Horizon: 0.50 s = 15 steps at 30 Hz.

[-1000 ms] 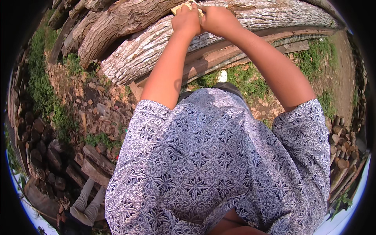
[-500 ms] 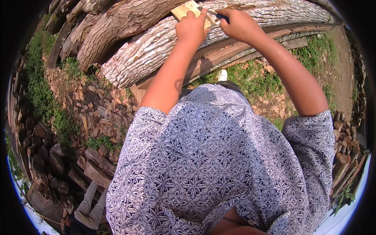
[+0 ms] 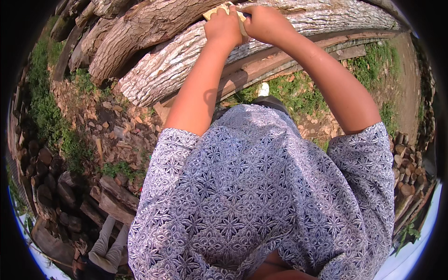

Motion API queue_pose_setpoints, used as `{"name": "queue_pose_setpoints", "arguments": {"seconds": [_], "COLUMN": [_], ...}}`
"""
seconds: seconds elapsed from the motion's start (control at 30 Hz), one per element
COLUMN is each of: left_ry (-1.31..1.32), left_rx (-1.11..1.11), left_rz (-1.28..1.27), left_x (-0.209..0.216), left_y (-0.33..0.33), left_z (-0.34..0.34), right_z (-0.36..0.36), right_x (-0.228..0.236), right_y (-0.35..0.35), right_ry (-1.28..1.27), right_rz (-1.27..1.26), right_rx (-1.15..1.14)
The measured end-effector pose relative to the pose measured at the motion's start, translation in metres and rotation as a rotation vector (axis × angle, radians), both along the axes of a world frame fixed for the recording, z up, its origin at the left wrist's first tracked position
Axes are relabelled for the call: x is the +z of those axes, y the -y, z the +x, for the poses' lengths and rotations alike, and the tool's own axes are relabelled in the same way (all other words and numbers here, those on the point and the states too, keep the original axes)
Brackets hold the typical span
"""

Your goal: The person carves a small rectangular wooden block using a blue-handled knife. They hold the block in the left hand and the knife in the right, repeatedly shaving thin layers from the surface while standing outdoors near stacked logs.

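At the top of the head view both my arms reach forward over a long rough-barked log (image 3: 177, 70). My left hand (image 3: 224, 27) grips a small flat pale piece of wood (image 3: 219, 10) that rests on the log. My right hand (image 3: 267, 22) is closed right beside it, touching the piece's right edge; a dark slim tool seems to sit in its fingers, mostly hidden. My patterned blue-and-white shirt (image 3: 261, 200) fills the lower half of the view.
More logs (image 3: 140, 23) lie stacked at upper left. Reddish planks (image 3: 289, 56) run under the big log. Wood chips and grass (image 3: 84, 121) cover the ground on the left; cut log ends (image 3: 46, 186) are piled at lower left and far right (image 3: 406, 182).
My hands were apart on the pale piece half a second ago, with a dark tool showing in the right; now they have drawn together again over it.
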<state>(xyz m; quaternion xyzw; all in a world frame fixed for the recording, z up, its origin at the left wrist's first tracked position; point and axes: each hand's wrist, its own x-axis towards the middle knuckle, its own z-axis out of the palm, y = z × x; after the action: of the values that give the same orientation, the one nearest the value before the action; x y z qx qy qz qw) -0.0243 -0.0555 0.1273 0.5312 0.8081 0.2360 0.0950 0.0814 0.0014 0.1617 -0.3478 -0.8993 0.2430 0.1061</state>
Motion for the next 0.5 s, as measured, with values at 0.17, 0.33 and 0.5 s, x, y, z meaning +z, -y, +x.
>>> {"name": "queue_pose_setpoints", "arguments": {"seconds": [0.17, 0.33, 0.5], "left_ry": [0.066, -0.285, -0.267], "left_rx": [-0.017, -0.109, -0.127], "left_rz": [0.030, -0.050, -0.036], "left_x": [0.008, -0.059, -0.062], "left_y": [0.006, 0.027, 0.023], "left_z": [0.001, -0.001, -0.001], "right_z": [0.026, 0.039, 0.031], "right_x": [-0.037, -0.019, -0.010], "right_y": [-0.026, -0.021, -0.018], "right_ry": [0.124, 0.181, 0.186], "right_rz": [0.088, 0.064, 0.131], "right_rx": [0.054, 0.087, 0.092]}}
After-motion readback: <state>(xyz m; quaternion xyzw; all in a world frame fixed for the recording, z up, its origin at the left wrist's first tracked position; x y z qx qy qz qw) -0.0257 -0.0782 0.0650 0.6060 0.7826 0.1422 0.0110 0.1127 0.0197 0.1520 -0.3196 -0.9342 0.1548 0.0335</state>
